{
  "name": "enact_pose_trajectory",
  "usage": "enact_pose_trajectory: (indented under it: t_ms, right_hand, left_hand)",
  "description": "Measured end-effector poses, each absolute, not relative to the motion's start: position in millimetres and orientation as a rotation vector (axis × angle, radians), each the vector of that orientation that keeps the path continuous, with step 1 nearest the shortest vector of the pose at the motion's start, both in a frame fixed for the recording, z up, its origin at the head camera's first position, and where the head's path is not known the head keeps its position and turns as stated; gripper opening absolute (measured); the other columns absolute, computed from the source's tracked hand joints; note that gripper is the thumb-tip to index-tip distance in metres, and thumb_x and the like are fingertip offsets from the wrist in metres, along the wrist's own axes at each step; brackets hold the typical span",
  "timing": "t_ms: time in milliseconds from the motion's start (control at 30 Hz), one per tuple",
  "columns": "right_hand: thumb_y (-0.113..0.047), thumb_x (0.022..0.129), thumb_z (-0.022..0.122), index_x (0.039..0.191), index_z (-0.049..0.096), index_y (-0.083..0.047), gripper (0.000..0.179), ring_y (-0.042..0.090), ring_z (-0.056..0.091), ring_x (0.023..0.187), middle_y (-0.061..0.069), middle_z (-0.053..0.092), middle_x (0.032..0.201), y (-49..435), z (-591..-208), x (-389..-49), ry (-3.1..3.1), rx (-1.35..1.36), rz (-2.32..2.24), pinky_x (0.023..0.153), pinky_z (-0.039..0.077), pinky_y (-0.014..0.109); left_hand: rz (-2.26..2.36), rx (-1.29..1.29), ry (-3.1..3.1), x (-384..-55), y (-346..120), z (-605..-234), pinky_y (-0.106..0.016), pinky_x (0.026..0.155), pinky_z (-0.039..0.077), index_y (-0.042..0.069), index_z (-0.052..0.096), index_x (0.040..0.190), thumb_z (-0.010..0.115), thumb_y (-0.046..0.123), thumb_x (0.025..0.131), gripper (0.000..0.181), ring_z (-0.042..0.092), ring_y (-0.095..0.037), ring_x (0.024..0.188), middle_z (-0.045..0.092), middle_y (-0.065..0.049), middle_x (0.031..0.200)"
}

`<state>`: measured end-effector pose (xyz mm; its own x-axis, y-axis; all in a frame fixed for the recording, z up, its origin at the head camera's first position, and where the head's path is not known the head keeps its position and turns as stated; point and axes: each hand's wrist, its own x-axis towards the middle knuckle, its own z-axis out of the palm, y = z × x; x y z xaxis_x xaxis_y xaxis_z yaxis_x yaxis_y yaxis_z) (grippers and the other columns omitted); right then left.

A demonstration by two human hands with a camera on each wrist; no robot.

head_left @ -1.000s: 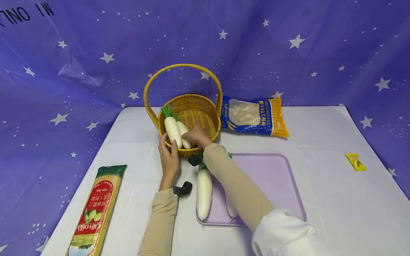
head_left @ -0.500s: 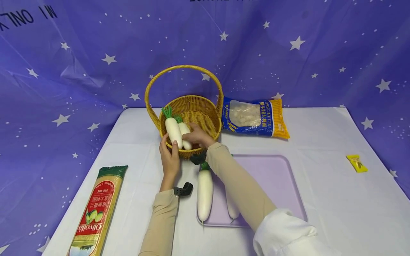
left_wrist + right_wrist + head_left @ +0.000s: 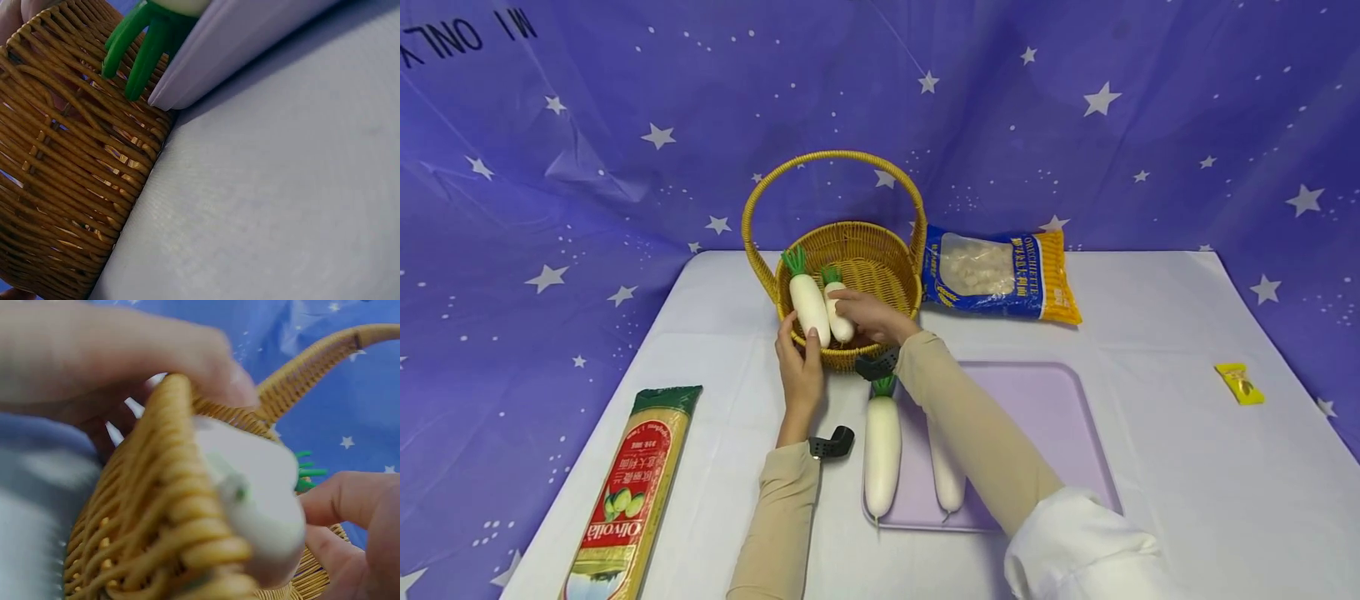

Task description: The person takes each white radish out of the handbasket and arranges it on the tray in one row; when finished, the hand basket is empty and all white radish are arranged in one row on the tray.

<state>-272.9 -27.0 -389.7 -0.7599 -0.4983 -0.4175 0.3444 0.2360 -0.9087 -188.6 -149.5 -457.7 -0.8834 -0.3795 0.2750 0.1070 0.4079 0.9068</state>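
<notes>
A wicker basket (image 3: 880, 271) with a tall handle holds two white radishes with green tops. My left hand (image 3: 801, 375) grips its front left rim, thumb over the edge and fingers outside, as the right wrist view shows. Against the left wall leans the larger white radish (image 3: 808, 304), close to that thumb. Reaching inside, my right hand (image 3: 874, 318) holds the smaller white radish (image 3: 839, 317) by its right side. In the right wrist view, thumb and finger of this hand (image 3: 369, 531) meet the radish (image 3: 256, 481); the other fingers are out of sight.
In front of the basket, a lilac tray (image 3: 1037, 433) bears two long white radishes (image 3: 882, 458), one partly under the right forearm. An orecchiette bag (image 3: 981, 271) lies right of the basket. A spaghetti pack (image 3: 632, 492) is at left, a small yellow packet (image 3: 1239, 384) at far right.
The smaller radish has shifted slightly right, away from the larger one, and lies straighter, with my right hand moving alongside it. My left hand stays at the rim.
</notes>
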Motion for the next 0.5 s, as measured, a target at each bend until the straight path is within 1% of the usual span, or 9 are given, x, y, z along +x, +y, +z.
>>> enact_pose_trajectory:
  t_ms: [100, 167, 233, 333, 500]
  right_hand:
    - [-0.015, 0.093, 0.040, 0.139, 0.034, -0.022, 0.047, 0.015, 0.048, 0.063, 0.007, 0.049, 0.098, -24.0, -388.4, -273.6, 1.755, -0.164, -1.657, 0.055, 0.044, 0.028]
    - [-0.014, 0.093, 0.041, 0.139, 0.034, -0.022, 0.047, 0.015, 0.046, 0.060, 0.007, 0.048, 0.089, -22.3, -387.1, -273.7, 1.702, -0.182, -1.691, 0.054, 0.041, 0.028]
    - [-0.014, 0.093, 0.041, 0.138, 0.035, -0.023, 0.047, 0.015, 0.047, 0.061, 0.007, 0.047, 0.087, -20.7, -385.8, -273.1, 1.650, -0.196, -1.719, 0.055, 0.041, 0.029]
    - [-0.014, 0.093, 0.040, 0.138, 0.034, -0.024, 0.046, 0.016, 0.048, 0.067, 0.007, 0.046, 0.091, -18.1, -383.6, -271.3, 1.596, -0.221, -1.756, 0.058, 0.041, 0.030]
    - [-0.012, 0.094, 0.040, 0.137, 0.034, -0.023, 0.046, 0.020, 0.050, 0.083, 0.009, 0.042, 0.110, -13.6, -380.6, -266.8, 1.440, -0.288, -1.835, 0.071, 0.044, 0.038]
  left_hand:
    - [-1.476, 0.240, -2.224, -188.5, -149.4, -457.9, -0.049, 0.101, 0.029, 0.024, 0.030, 0.137, 0.038, 0.040, 0.094, 0.047, 0.035, -0.029, 0.126, 0.030, -0.014, 0.140]
    - [-1.472, 0.239, -2.220, -188.7, -149.1, -457.4, -0.049, 0.101, 0.029, 0.023, 0.031, 0.137, 0.038, 0.040, 0.094, 0.047, 0.035, -0.029, 0.126, 0.031, -0.014, 0.139]
    - [-1.470, 0.239, -2.218, -189.0, -148.7, -457.0, -0.048, 0.102, 0.029, 0.022, 0.031, 0.137, 0.039, 0.040, 0.094, 0.047, 0.035, -0.028, 0.126, 0.031, -0.014, 0.139]
    - [-1.479, 0.231, -2.221, -189.2, -148.4, -456.6, -0.048, 0.102, 0.029, 0.020, 0.031, 0.137, 0.039, 0.040, 0.094, 0.048, 0.034, -0.028, 0.128, 0.031, -0.014, 0.140]
    - [-1.480, 0.228, -2.227, -189.0, -149.8, -457.2, -0.049, 0.097, 0.033, 0.018, 0.030, 0.138, 0.038, 0.043, 0.094, 0.051, 0.037, -0.030, 0.124, 0.030, -0.015, 0.140]
